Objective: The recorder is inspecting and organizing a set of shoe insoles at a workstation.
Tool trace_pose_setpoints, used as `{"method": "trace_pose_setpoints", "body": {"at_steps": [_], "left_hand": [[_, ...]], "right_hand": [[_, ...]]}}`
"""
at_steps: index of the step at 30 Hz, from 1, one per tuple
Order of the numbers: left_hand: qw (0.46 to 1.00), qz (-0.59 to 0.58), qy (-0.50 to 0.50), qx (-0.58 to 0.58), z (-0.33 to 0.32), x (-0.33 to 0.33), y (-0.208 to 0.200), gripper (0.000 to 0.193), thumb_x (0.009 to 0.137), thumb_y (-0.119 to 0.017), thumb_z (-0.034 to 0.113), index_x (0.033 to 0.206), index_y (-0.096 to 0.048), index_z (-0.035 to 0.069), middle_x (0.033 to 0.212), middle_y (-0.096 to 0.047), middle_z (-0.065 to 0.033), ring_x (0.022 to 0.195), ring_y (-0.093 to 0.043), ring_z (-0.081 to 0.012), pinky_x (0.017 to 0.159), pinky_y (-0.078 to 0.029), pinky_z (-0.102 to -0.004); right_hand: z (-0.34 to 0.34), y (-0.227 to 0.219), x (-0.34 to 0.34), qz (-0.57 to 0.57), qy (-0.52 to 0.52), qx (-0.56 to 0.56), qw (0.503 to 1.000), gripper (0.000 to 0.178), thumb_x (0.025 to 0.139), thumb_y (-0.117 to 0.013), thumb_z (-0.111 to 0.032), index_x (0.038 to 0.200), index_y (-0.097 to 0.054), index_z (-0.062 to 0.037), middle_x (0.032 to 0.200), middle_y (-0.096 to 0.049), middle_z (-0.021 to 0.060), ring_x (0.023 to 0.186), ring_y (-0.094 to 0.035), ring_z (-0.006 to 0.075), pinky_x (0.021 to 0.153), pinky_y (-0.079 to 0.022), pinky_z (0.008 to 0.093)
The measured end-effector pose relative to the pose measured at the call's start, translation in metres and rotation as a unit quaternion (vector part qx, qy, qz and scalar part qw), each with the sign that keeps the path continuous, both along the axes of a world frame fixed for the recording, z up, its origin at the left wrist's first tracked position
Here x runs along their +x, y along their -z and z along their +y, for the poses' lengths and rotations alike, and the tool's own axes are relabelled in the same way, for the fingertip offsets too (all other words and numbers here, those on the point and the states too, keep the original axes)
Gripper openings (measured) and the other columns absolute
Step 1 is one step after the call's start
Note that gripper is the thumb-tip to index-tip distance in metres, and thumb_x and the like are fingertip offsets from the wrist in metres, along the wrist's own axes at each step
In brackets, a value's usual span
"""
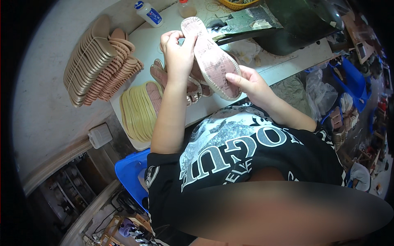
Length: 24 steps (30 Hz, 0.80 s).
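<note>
A shoe sole (211,57) with a pinkish-brown face and pale stitching around its edge is held up in front of me, tilted, its narrower end away from me. My left hand (178,51) is closed on its far end at the left edge. My right hand (250,84) grips the wide near end, the thumb lying on the face and the fingers behind it. Below my hands, several similar soles or sandal pieces (158,76) lie on the white table (141,45), partly hidden by my left forearm.
A string-tied bundle of gold-edged soles (88,61) and a row of yellowish soles (137,110) are at the left. Behind stand a white bottle (148,14), a yellow basket (236,5) and a dark green machine (303,24). A blue bin (131,172) is below the table's left end.
</note>
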<state>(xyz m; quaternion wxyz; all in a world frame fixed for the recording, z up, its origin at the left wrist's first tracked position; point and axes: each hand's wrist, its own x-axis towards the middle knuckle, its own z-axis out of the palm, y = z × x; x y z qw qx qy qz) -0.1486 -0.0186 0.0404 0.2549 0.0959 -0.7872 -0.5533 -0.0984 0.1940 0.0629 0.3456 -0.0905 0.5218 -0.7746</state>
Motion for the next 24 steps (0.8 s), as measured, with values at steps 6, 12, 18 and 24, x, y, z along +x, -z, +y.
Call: {"method": "trace_pose_setpoints", "body": {"at_steps": [6,12,18,24], "left_hand": [[0.993,-0.031,-0.028,-0.113,0.010,-0.029,0.003,0.034,0.076,-0.069,0.033,0.080,-0.062,0.000,0.106,-0.053,-0.0182,0.108,-0.042,-0.0341,0.095,-0.035,-0.0421],[0.962,-0.180,-0.025,-0.205,-0.029,-0.058,-0.002,0.045,0.075,-0.066,0.045,0.081,-0.062,0.001,0.112,-0.055,-0.0178,0.112,-0.041,-0.0365,0.091,-0.038,-0.0444],[0.954,-0.040,0.095,0.280,-0.029,0.015,-0.019,0.031,0.096,-0.049,0.032,0.102,-0.056,0.003,0.092,-0.059,-0.0092,0.075,-0.056,-0.0200,0.072,-0.048,-0.0301],[0.875,0.064,0.142,0.458,-0.018,0.085,-0.046,0.025,0.100,-0.042,0.026,0.114,-0.051,0.007,0.084,-0.056,-0.0109,0.062,-0.049,-0.0158,0.055,-0.040,-0.0258]], "right_hand": [[0.007,0.006,-0.025,0.039,0.059,0.033,0.997,0.028,0.092,-0.059,-0.022,0.106,-0.061,0.0027,0.096,-0.066,0.0050,0.083,-0.060,0.0069,0.075,-0.048,0.0224],[-0.024,0.008,-0.053,0.007,0.024,-0.008,1.000,0.028,0.090,-0.063,-0.024,0.100,-0.063,0.0027,0.088,-0.066,0.0032,0.072,-0.059,0.0052,0.064,-0.047,0.0203],[-0.033,-0.016,-0.012,0.414,-0.072,0.219,0.881,0.018,0.085,-0.067,-0.019,0.083,-0.058,-0.0032,0.061,-0.056,0.0074,0.054,-0.057,0.0144,0.053,-0.044,0.0306],[-0.046,-0.006,0.007,0.578,-0.039,0.109,0.808,0.014,0.077,-0.071,-0.013,0.082,-0.060,-0.0063,0.060,-0.054,0.0107,0.054,-0.057,0.0280,0.050,-0.044,0.0364]]}}
